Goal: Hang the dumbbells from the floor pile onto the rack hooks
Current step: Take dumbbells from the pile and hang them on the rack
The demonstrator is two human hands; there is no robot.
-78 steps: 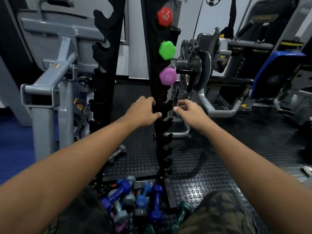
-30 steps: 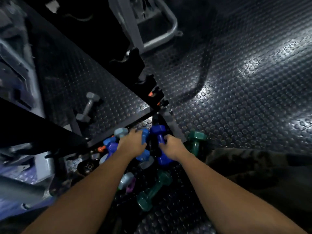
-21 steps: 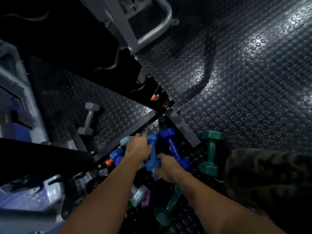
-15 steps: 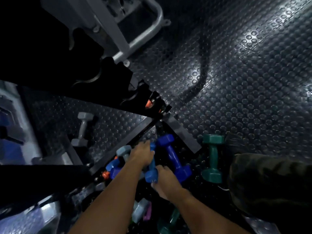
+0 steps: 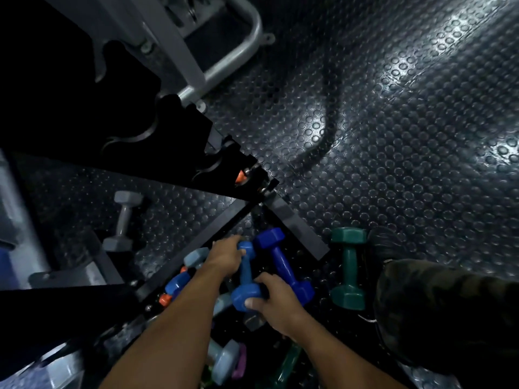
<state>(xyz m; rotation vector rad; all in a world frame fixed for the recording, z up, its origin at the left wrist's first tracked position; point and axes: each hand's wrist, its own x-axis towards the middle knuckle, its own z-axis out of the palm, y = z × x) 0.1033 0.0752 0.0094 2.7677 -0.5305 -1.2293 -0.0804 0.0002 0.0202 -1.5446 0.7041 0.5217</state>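
I look straight down at the floor pile beside the black rack's foot (image 5: 241,214). Both hands hold one light blue dumbbell (image 5: 245,276): my left hand (image 5: 224,259) grips its far end and my right hand (image 5: 275,301) curls round its near head. A dark blue dumbbell (image 5: 283,265) lies just to the right of it. Pale blue dumbbells (image 5: 222,360), another blue one (image 5: 177,283) and a purple one (image 5: 239,363) lie under and around my forearms. The black rack upright with its hooks (image 5: 168,136) slants across the upper left.
A green dumbbell (image 5: 348,265) stands apart on the studded rubber floor (image 5: 393,136), next to my camouflage-clad leg (image 5: 449,310). A grey dumbbell (image 5: 123,217) lies to the left past the rack's base bar. A grey machine frame (image 5: 224,51) fills the top.
The view dropped from the rack to the floor pile. My hands went down to the pile; both closed on the light blue dumbbell, the right hand shifting from the dark blue one to its near head.
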